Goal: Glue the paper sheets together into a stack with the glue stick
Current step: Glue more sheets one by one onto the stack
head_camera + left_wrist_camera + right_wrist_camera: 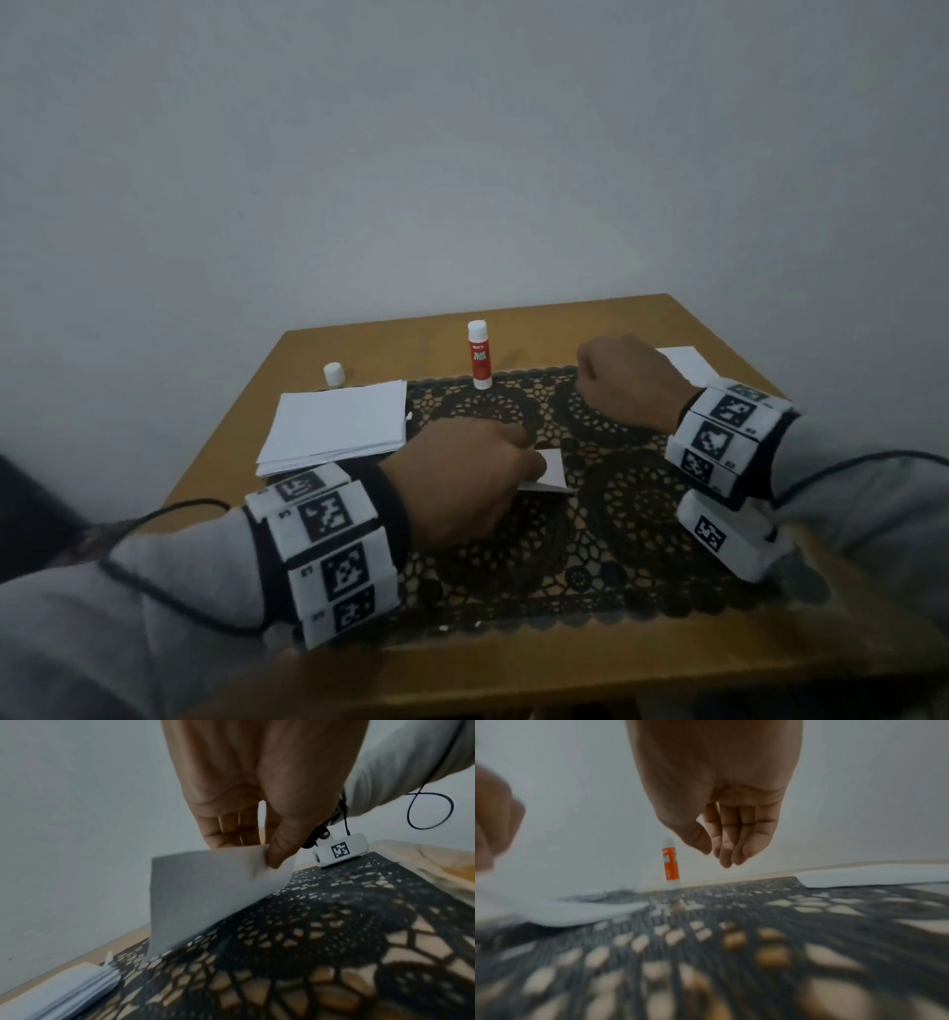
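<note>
Centrally, the left hand (462, 478) pinches one sheet (203, 894) by a corner between thumb and fingers (228, 829); the sheet hangs tilted, its pinched corner high and its opposite corner low, touching the lace mat (616, 493). From the head view only a strip of that sheet shows past the knuckles, lying just above the mat's middle.

The glue stick (480, 354) stands upright at the mat's far edge, long axis vertical, its top bare and pointing up. Its cap (333, 373) sits apart to the left on the bare bench (662, 663), just behind the paper stack (334, 426). The stack lies flat on the left, its right edge overlapping the mat's left border, its sheets slightly fanned.

The right hand (631, 385) hovers over the mat's far right part, holding nothing, its fingers (739, 833) loosely curled and close together, pointing down. Behind it another white sheet (685, 362) lies flat near the bench's right edge.

Between the two hands the mat is open, and the stick stands well apart from both. A wall rises directly behind the bench's far edge.
</note>
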`<state>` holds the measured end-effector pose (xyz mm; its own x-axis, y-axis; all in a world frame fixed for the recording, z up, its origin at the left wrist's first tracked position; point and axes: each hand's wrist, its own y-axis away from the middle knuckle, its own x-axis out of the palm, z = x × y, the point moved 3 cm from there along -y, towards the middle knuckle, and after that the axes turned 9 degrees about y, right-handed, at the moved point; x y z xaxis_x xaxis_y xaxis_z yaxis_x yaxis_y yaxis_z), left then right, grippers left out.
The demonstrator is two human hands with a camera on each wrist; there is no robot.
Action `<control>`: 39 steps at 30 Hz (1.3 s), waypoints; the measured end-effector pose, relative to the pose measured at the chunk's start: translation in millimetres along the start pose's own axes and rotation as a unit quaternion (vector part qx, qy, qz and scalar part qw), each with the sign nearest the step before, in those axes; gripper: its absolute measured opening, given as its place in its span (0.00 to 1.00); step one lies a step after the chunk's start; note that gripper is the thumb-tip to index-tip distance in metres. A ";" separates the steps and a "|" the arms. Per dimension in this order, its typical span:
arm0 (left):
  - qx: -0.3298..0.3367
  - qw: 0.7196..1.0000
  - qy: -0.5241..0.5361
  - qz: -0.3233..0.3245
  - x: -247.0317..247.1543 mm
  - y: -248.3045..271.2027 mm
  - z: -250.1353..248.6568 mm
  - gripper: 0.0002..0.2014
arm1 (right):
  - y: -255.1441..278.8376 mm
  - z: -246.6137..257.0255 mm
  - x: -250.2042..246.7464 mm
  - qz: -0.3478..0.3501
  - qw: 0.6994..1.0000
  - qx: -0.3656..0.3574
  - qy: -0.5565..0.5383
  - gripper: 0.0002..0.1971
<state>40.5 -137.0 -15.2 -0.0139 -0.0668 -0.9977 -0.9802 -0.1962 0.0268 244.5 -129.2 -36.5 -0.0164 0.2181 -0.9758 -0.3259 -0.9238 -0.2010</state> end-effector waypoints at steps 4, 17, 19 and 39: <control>-0.021 0.999 0.002 0.029 11.4 -0.2 5.5 0.14 | -18.1 13.0 0.2 0.006 0.998 -0.012 -0.059 0.06; -0.046 0.994 0.069 0.069 35.8 -0.7 0.5 0.18 | -76.9 68.1 33.9 0.086 0.971 -0.021 -0.223 0.17; -0.052 0.993 0.060 0.090 35.5 6.6 -2.0 0.20 | -74.7 69.1 32.5 0.065 0.978 -0.032 -0.197 0.13; -0.112 0.966 0.086 0.217 41.6 36.3 -5.0 0.33 | 7.7 135.3 3.6 0.075 0.962 -0.222 -0.142 0.12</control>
<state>5.3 -151.7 -55.4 -0.3612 -0.3487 -0.8648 -0.8222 -0.3184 0.4718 114.0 -92.9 -29.9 -0.3099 0.0909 -0.9464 0.1350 -0.9811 -0.1385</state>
